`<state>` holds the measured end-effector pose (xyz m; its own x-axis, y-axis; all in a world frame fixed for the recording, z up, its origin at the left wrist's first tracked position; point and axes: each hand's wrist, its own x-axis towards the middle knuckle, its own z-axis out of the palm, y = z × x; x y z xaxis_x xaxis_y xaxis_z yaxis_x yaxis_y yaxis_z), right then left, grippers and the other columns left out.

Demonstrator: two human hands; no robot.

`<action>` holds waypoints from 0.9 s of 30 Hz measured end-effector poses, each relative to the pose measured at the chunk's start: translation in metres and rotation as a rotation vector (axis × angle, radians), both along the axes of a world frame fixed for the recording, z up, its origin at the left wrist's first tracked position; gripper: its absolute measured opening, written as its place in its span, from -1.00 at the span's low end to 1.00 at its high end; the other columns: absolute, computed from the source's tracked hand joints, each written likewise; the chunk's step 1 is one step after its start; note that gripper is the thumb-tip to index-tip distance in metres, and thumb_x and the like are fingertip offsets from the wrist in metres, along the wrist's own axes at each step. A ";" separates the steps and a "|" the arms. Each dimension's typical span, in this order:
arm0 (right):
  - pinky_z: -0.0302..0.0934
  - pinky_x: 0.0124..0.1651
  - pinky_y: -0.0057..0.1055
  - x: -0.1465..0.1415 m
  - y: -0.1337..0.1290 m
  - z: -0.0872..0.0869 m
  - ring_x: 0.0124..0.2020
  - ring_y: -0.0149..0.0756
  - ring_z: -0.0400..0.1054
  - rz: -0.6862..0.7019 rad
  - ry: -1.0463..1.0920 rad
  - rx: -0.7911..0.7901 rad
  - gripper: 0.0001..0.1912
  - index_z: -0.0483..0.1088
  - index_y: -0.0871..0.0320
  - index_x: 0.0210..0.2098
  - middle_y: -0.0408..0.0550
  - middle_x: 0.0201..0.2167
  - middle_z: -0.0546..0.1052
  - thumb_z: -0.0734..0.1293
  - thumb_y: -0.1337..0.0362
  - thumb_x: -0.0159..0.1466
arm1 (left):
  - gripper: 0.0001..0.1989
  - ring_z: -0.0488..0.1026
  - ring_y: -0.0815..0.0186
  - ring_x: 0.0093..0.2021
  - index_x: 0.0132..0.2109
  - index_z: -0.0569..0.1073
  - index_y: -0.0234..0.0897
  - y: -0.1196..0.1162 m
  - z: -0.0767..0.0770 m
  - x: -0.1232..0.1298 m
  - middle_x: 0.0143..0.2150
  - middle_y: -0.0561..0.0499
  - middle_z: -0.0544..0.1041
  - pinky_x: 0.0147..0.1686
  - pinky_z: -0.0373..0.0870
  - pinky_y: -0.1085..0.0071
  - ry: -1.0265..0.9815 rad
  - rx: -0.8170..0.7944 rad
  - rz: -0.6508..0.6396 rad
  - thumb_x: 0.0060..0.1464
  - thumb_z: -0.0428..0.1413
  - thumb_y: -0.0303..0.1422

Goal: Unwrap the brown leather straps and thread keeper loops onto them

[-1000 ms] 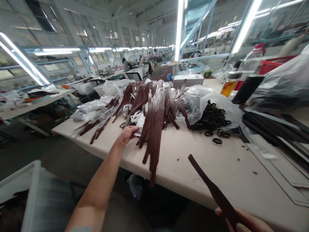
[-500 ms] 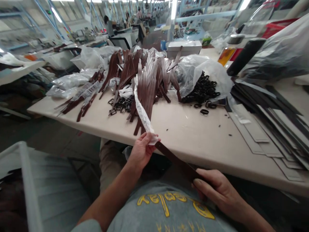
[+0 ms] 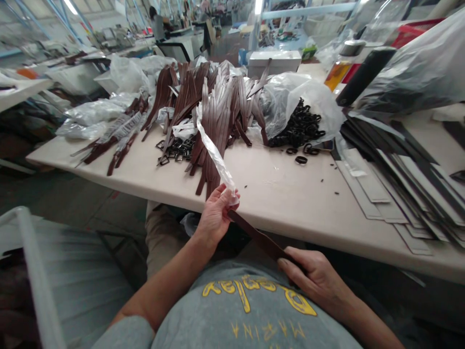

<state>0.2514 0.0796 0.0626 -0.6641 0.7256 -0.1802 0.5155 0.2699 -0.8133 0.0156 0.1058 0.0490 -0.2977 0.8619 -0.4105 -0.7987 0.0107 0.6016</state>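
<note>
My left hand (image 3: 215, 215) is closed on the lower end of a thin white plastic sleeve (image 3: 217, 157), which runs up over the pile of straps. My right hand (image 3: 314, 271) grips a dark brown leather strap (image 3: 256, 236) in front of my shirt. The strap's far end lies against my left fingers, just below the sleeve's mouth; whether any of it sits inside the sleeve I cannot tell. Beyond the hands, a heap of brown straps (image 3: 214, 131), some in clear wrap, hangs toward the table's front edge.
On the pale table (image 3: 276, 194) lie metal buckles (image 3: 178, 149) and black loops (image 3: 301, 123) spilling from a clear bag (image 3: 327, 104). Flat dark and grey strips (image 3: 392, 189) are stacked at right. A bottle (image 3: 341, 65) stands behind. A white-rimmed bin (image 3: 27, 232) is at lower left.
Earlier the strap's end met the sleeve's mouth at my left fingers; now that end shows bare, a little below the sleeve. The view has shifted slightly.
</note>
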 end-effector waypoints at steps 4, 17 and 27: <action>0.08 -0.52 -0.48 0.004 -0.005 -0.003 -0.60 -0.41 0.21 -0.125 0.044 0.010 -0.59 0.29 0.13 -0.55 -0.20 -0.64 0.32 0.18 0.08 0.37 | -0.67 0.55 0.38 -0.34 -0.10 0.42 -0.32 -0.005 0.000 0.006 -0.26 -0.02 0.59 -0.33 0.49 0.51 0.037 -0.010 -0.032 -0.04 0.29 -0.52; 0.11 -0.58 -0.58 -0.078 0.064 0.014 -0.64 -0.51 0.26 -0.134 0.412 -0.465 -0.61 0.53 0.21 -0.24 -0.23 -0.61 0.42 0.37 -0.01 0.19 | -0.50 0.51 0.44 -0.38 0.00 0.37 -0.22 -0.036 -0.014 0.005 -0.26 0.08 0.52 -0.34 0.48 0.52 0.583 0.142 -0.147 -0.09 0.35 -0.36; 0.11 -0.58 -0.53 -0.113 0.075 0.000 -0.64 -0.51 0.22 -0.116 0.428 -0.121 -0.74 0.53 0.24 -0.30 -0.17 -0.54 0.46 0.31 0.16 0.22 | -0.40 0.51 0.41 -0.38 0.06 0.42 -0.22 -0.050 -0.020 -0.010 -0.17 0.00 0.54 -0.40 0.49 0.51 0.489 0.038 -0.195 -0.17 0.39 -0.32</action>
<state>0.1380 0.1551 0.0622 -0.6131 0.7900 0.0046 0.1475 0.1201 -0.9817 0.0059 0.0557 0.0293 -0.2795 0.9319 -0.2311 -0.4101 0.1018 0.9064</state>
